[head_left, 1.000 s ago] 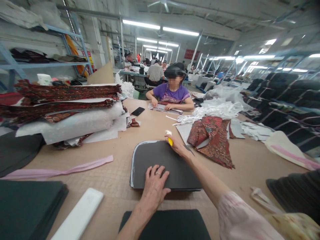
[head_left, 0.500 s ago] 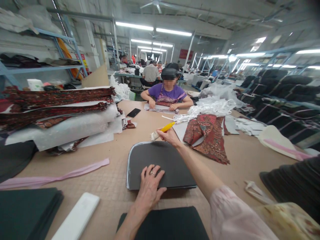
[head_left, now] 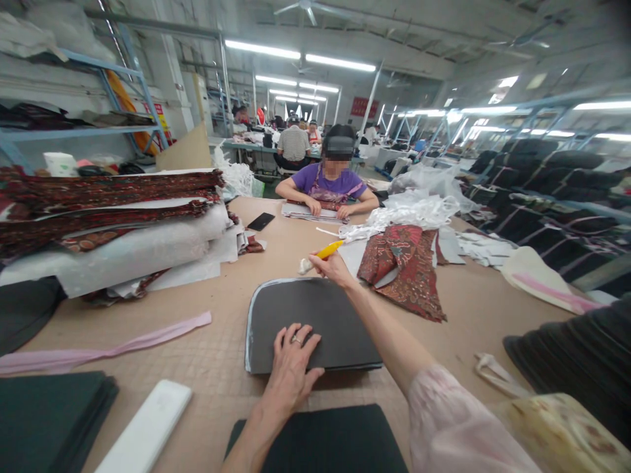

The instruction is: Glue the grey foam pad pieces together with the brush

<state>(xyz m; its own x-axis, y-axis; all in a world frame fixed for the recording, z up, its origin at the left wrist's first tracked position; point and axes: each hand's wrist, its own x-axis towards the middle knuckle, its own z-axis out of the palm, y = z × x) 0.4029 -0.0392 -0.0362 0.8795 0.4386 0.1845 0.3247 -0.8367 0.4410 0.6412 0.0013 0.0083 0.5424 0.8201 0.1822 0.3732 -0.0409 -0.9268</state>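
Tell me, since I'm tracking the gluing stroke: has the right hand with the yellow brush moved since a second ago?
Yes. The right hand with the brush left the dark panel's far edge, moving away toward the patterned fabric.

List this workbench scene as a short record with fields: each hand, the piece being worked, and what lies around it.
left hand: flat on near edge of dark panel
right hand: holds yellow-handled brush just past panel's far edge
dark panel: lies flat on table, pale line along left edge
right of panel: red patterned fabric
left: pink strip, stacked fabric pile
near edge: white block
far end: seated person in purple top
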